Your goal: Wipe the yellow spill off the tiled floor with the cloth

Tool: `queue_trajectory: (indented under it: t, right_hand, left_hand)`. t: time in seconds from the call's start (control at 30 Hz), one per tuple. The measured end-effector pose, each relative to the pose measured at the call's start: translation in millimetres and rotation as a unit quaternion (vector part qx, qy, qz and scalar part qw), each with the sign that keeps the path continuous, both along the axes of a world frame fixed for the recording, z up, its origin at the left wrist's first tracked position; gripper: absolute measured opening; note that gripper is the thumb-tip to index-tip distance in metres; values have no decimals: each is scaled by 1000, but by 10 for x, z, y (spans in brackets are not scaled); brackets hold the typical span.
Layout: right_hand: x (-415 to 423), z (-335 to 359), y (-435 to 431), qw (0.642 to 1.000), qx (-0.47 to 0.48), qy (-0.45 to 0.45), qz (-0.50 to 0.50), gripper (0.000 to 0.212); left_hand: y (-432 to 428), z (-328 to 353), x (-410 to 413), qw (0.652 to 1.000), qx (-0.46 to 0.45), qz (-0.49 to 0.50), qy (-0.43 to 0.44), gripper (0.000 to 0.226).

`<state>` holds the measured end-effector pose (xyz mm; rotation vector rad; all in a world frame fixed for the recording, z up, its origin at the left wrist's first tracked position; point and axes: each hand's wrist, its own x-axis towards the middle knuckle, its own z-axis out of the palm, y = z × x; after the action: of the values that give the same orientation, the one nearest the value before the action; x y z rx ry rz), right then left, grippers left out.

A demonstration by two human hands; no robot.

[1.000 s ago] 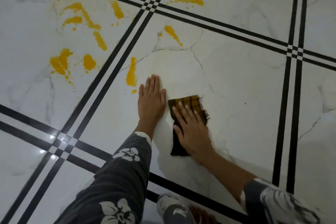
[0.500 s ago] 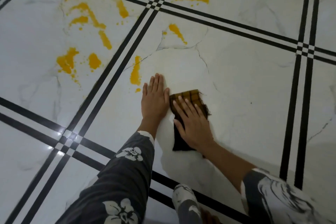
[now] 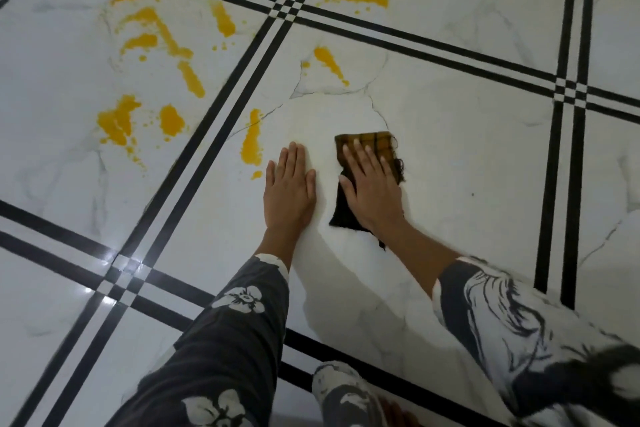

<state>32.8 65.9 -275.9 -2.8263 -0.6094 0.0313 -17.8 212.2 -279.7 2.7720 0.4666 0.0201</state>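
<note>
Closest to me, my knee [image 3: 346, 399] in flowered dark trousers pokes in at the bottom edge. My left sleeve [image 3: 221, 340], dark with white flowers, runs up from there, and my right sleeve [image 3: 502, 315], white with dark print, comes in from the lower right.

Both arms reach out over one white marbled tile of the floor [image 3: 467, 166], which is crossed by pairs of black lines. My left hand [image 3: 289, 191] lies flat on the bare tile, palm down, fingers straight and close together, holding nothing. Just to its right, with a strip of bare tile between, my right hand [image 3: 372, 184] presses flat on the cloth [image 3: 377, 141], fingers straight and slightly spread. The cloth is dark with a brown checked end. That end sticks out past my fingertips, and the dark end shows under my wrist.

The cloth touches none of the spill [image 3: 251, 146]. The nearest yellow streak lies just beyond and to the left of my left hand, with a small drop below it, so my left hand sits between that streak and the cloth. Another short streak lies farther out, ahead of both hands on the same tile.

Across the black lines to the left, the next tile holds most of the yellow: blotches, long smears and small drops. Two more streaks lie farthest away, near the crossing of lines at the top.
</note>
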Motion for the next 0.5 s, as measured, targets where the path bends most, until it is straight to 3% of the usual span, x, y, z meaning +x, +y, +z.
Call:
queue_trajectory:
  t: [0.13, 0.33, 0.5]
  right_hand:
    - [-681, -41, -119, 999, -1, -2, 42, 54]
    - [-39, 7, 28, 999, -6, 31, 17, 58]
    - [-130, 34, -38, 998, 21, 49, 44, 64]
  left_hand:
    - [4, -23, -46, 1000, 2, 0, 11, 56]
    - [-3, -34, -35, 1000, 6, -5, 6, 60]
    - [-76, 70, 1, 999, -26, 43, 18, 55]
